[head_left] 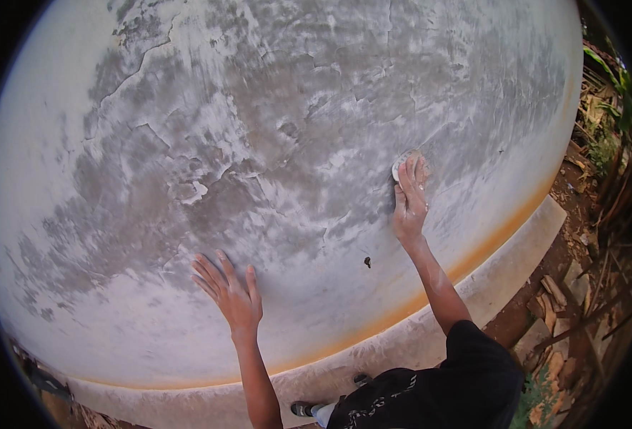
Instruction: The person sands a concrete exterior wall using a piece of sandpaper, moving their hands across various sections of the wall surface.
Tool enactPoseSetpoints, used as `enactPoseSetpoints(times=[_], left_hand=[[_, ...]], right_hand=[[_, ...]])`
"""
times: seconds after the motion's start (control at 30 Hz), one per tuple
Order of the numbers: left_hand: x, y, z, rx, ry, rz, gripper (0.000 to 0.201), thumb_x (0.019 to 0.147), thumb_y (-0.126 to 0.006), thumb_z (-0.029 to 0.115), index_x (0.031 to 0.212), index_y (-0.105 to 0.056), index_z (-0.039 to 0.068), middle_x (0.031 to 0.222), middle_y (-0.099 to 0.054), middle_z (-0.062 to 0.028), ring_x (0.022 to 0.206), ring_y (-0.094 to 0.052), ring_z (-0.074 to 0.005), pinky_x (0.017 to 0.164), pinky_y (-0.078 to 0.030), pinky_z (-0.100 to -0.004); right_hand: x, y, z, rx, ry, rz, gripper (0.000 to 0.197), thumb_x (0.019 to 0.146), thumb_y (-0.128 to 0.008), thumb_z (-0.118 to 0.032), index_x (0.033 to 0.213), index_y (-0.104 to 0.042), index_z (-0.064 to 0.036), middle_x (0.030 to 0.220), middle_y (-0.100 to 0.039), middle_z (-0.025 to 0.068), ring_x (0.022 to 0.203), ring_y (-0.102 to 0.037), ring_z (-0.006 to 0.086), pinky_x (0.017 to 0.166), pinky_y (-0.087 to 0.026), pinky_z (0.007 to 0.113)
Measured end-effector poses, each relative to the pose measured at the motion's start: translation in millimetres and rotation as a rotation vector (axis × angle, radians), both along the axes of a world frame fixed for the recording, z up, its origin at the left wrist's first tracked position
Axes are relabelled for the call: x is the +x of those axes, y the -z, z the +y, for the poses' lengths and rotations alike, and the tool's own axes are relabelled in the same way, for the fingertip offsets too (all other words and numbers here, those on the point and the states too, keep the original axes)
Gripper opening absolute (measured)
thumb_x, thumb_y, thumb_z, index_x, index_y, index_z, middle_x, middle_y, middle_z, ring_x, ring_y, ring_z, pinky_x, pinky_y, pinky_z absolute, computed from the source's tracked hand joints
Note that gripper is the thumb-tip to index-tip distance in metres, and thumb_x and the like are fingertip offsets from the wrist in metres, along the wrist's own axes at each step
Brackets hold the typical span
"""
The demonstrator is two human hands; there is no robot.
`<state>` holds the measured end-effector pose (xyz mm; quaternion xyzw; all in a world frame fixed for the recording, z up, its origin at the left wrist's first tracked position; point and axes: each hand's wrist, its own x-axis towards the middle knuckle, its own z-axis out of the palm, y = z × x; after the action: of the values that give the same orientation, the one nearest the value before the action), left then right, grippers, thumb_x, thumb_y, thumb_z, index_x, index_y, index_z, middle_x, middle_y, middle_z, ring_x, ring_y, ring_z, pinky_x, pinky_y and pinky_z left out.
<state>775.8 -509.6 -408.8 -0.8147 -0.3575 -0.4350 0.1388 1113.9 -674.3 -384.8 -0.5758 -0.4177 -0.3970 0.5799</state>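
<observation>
The right hand lies over a pad against the wall, with the left hand lower to its left, an object on the wall between them, the ledge below both, and debris on the ground to the right.

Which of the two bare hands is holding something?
The right hand holds a round, whitish object against the mottled grey wall; the left hand, fingers spread, holds nothing.

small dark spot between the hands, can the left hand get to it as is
Probably yes: the left hand looks empty, and only bare curved wall lies between it and the dark spot.
</observation>
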Motion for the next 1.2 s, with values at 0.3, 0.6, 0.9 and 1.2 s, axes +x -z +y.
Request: enactPoseSetpoints(times=[0.3, 0.6, 0.9, 1.2], left_hand=[[-1, -1, -5, -0.055, 0.001, 0.011, 0.076, 0.106, -0.048, 0.044, 0.161, -0.018, 0.002, 0.168, 0.002, -0.0264, 0.156, 0.007, -0.0432, 0.124, 0.001, -0.0583], [-8, 1, -4, -0.071, -0.023, 0.052, 0.077, 0.105, -0.049, 0.045, 0.16, -0.021, -0.001, 0.168, -0.002, -0.0273, 0.156, 0.003, -0.0437, 0.124, -0.001, -0.0586], [-9, 3, -6, -0.089, -0.002, 0.039, 0.074, 0.106, -0.047, 0.043, 0.16, -0.022, -0.001, 0.167, -0.001, -0.0289, 0.155, 0.004, -0.045, 0.123, 0.001, -0.0595], [5, 18, 3, -0.094, 0.033, -0.134, 0.068, 0.108, -0.042, 0.039, 0.162, -0.019, 0.004, 0.168, 0.001, -0.0275, 0.155, 0.008, -0.0456, 0.122, 0.005, -0.0623]], right_hand=[[-72, 50, 30, -0.214, -0.158, -0.11, 0.056, 0.087, -0.065, 0.002, 0.139, -0.063, -0.018, 0.148, -0.057, 0.0049, 0.149, -0.037, 0.0332, 0.12, -0.03, 0.054], [-99, 46, 41, -0.324, -0.243, -0.193, 0.055, 0.087, -0.065, 0.0, 0.137, -0.064, -0.0192, 0.147, -0.058, 0.0022, 0.149, -0.037, 0.0316, 0.123, -0.023, 0.054], [-98, 52, 35, -0.495, -0.232, -0.296, 0.061, 0.083, -0.068, -0.002, 0.141, -0.061, -0.0197, 0.148, -0.058, -0.0016, 0.147, -0.04, 0.0313, 0.122, -0.025, 0.054], [-109, 34, 44, -0.462, -0.231, -0.231, 0.057, 0.088, -0.068, -0.005, 0.141, -0.061, -0.0232, 0.147, -0.058, -0.0015, 0.148, -0.039, 0.0294, 0.124, -0.022, 0.055]])
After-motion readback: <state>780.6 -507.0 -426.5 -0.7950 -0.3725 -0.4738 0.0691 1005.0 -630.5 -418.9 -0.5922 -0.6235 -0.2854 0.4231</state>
